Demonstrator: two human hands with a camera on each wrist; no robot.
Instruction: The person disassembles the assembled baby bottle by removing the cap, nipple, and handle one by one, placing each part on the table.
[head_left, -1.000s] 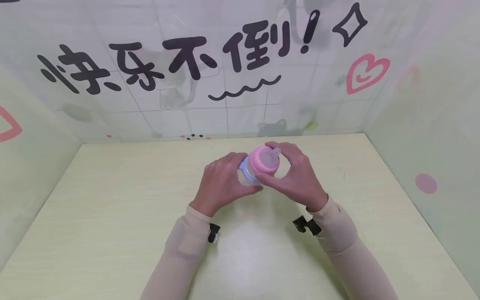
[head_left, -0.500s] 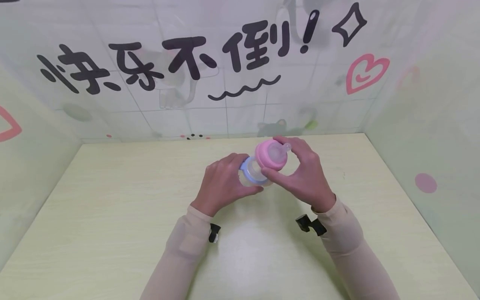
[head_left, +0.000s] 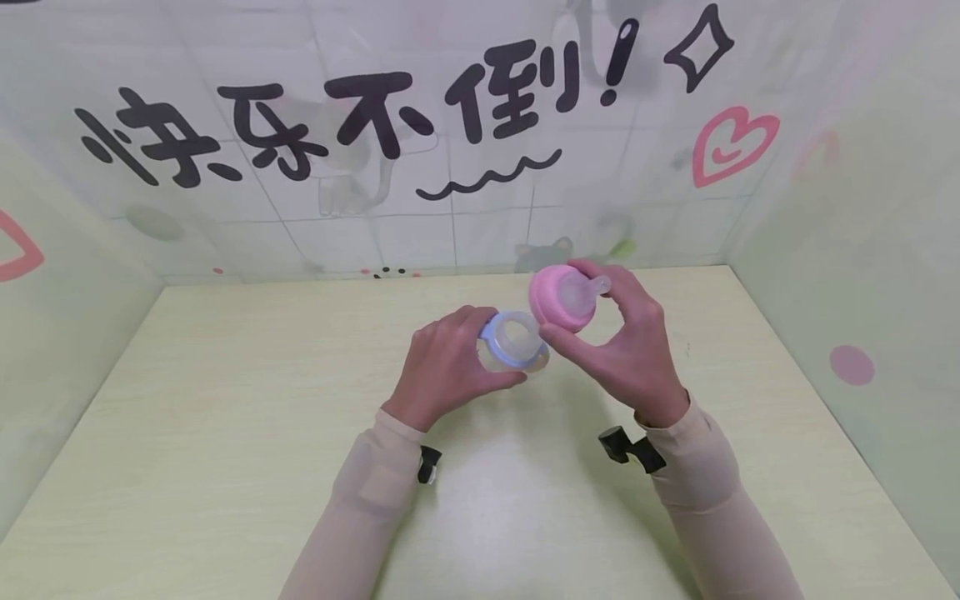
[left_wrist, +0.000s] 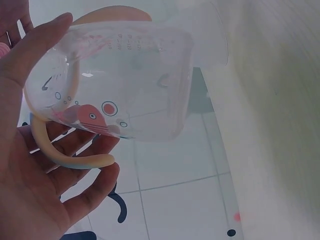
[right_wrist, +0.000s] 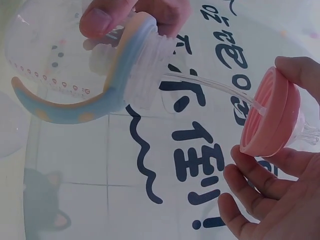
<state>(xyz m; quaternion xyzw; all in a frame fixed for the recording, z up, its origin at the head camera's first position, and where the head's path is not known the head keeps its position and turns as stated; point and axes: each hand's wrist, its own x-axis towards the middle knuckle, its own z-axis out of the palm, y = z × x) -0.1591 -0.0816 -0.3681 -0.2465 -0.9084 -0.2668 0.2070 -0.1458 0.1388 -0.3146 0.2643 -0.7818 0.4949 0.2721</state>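
My left hand (head_left: 438,362) grips a clear baby bottle (left_wrist: 135,75) around its upper part, by a blue and peach handle ring (right_wrist: 120,75). The bottle's neck (head_left: 519,333) is uncovered and tilts to the right. Between thumb and fingers, my right hand (head_left: 630,354) pinches the pink screw collar (head_left: 551,304) with its clear nipple (head_left: 581,293). Collar and bottle stand apart. In the right wrist view a thin clear straw (right_wrist: 210,84) runs from inside the collar to the bottle's mouth.
A pale wooden tabletop (head_left: 247,400) lies under both hands. Behind it rises a white printed wall (head_left: 405,183) with black characters, with side walls at left and right. A translucent rounded shape (left_wrist: 210,35) shows beyond the bottle's base in the left wrist view.
My right hand has lifted the pink collar off the bottle and carried it up and to the right, baring the neck. The left hand and bottle have stayed in place.
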